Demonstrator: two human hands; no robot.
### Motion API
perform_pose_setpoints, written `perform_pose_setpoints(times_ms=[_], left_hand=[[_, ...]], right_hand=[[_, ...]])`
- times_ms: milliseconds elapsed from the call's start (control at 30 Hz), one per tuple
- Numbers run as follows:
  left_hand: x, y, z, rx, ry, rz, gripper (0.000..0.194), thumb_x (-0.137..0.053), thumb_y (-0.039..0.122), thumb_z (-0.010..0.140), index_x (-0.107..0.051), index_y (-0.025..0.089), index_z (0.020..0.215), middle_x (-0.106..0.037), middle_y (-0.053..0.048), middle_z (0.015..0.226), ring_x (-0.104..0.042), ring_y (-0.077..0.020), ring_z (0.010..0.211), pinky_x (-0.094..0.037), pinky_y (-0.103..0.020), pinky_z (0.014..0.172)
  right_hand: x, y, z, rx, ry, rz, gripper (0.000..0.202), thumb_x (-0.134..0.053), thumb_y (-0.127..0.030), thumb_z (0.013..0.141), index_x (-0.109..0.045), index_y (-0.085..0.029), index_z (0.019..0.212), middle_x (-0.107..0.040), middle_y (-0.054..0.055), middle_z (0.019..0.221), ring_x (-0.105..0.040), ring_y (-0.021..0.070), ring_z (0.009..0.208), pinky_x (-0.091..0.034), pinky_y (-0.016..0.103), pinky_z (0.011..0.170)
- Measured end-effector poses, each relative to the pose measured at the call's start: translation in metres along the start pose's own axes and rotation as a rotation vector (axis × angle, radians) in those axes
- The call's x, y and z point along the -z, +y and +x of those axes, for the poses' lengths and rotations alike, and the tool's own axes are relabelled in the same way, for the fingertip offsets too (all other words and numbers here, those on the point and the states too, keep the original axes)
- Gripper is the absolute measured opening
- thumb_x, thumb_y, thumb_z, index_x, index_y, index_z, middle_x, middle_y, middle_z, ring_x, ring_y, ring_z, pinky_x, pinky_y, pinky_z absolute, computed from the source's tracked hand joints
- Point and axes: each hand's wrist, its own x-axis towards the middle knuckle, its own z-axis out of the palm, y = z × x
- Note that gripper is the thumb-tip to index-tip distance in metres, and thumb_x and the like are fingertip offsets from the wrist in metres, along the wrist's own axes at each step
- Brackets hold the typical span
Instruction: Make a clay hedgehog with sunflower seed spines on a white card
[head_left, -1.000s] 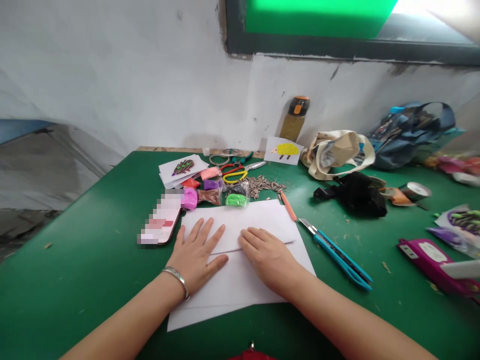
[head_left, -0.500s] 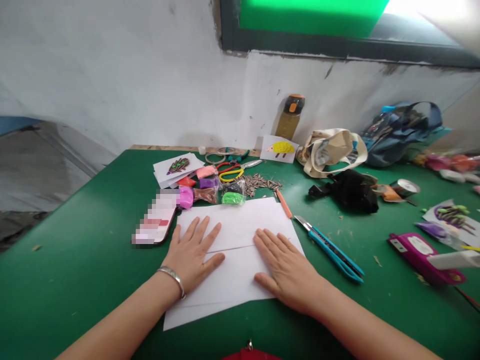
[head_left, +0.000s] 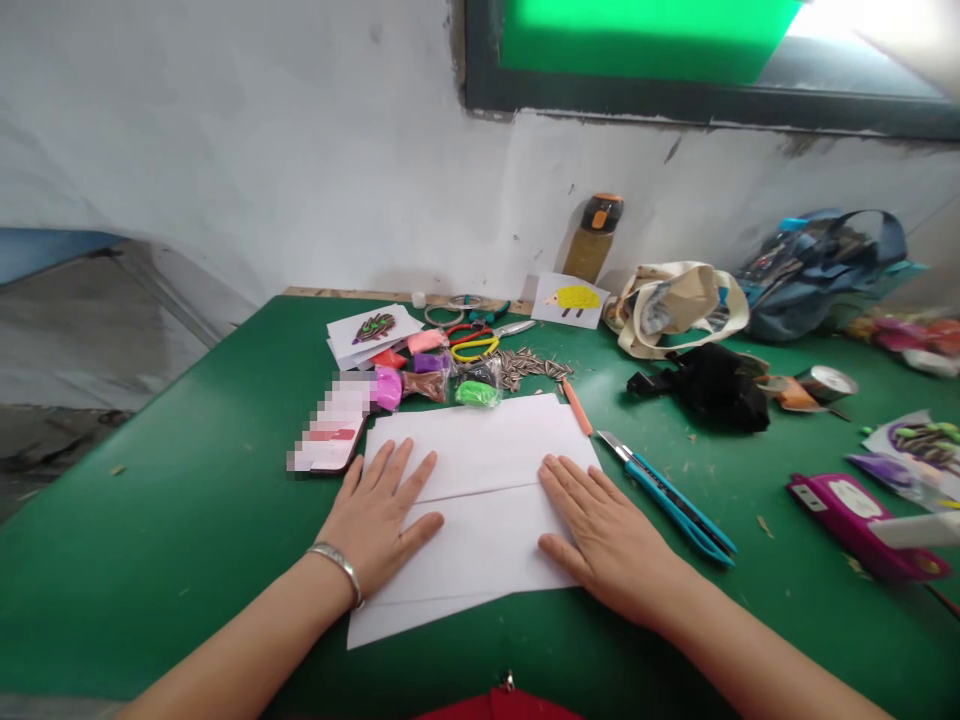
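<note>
White paper sheets (head_left: 480,540) lie overlapped on the green table, a line running across them. My left hand (head_left: 379,520), with a silver bracelet at the wrist, rests flat on their left side, fingers spread. On the right edge lies my right hand (head_left: 600,530), palm down, its fingers extended and the thumb apart. Neither hand holds anything. Just beyond the paper are clay packets, among them a green one (head_left: 477,393), and a pile of striped seeds (head_left: 529,368). An orange-handled tool (head_left: 577,407) and a blue utility knife (head_left: 675,505) lie to the right.
A phone (head_left: 334,425) lies left of the paper. Behind are scissors (head_left: 476,347), picture cards (head_left: 371,332) and a bottle (head_left: 592,240) by the wall. Rightward sit a cream bag (head_left: 675,310), a black cloth item (head_left: 724,388), a can (head_left: 825,383) and a magenta device (head_left: 862,525).
My right hand has shifted right across the paper toward its edge. My left hand stays flat at the left side. The whole view has swung slightly left.
</note>
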Motion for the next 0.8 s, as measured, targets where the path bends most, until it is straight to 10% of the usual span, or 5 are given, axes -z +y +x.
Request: perform_pose_setpoints(times_ms=[200,333,800], left_hand=[[-0.001,-0.001,-0.003,0.000,0.014,0.004,0.063,-0.035,0.060,0.089,-0.027,0.032,0.145,-0.022,-0.010,0.154,-0.018,-0.0332,0.140,-0.017,-0.056,0.109],[-0.002,0.006,-0.003,0.021,0.038,0.001,0.065,-0.036,0.060,0.089,-0.029,0.029,0.145,-0.024,-0.013,0.153,-0.020,-0.0344,0.140,-0.017,-0.056,0.109],[0.010,0.012,-0.008,-0.005,0.149,-0.091,0.060,-0.040,0.054,0.090,-0.033,0.029,0.143,-0.033,-0.012,0.149,-0.027,-0.0360,0.137,-0.026,-0.062,0.104]], right_hand=[[0.016,-0.015,0.015,-0.038,0.088,-0.026,0.050,-0.046,-0.041,0.090,-0.049,-0.015,0.132,-0.048,0.012,0.139,-0.041,0.0301,0.128,-0.019,0.054,0.110],[0.029,-0.037,0.042,0.083,0.103,-0.026,0.030,-0.045,-0.009,0.085,-0.059,-0.016,0.111,-0.062,0.009,0.117,-0.055,0.0241,0.103,-0.041,0.040,0.092],[0.019,-0.063,0.068,0.244,0.108,-0.180,0.017,-0.048,-0.003,0.079,-0.059,-0.013,0.085,-0.059,0.012,0.082,-0.053,0.0242,0.075,-0.042,0.032,0.056]])
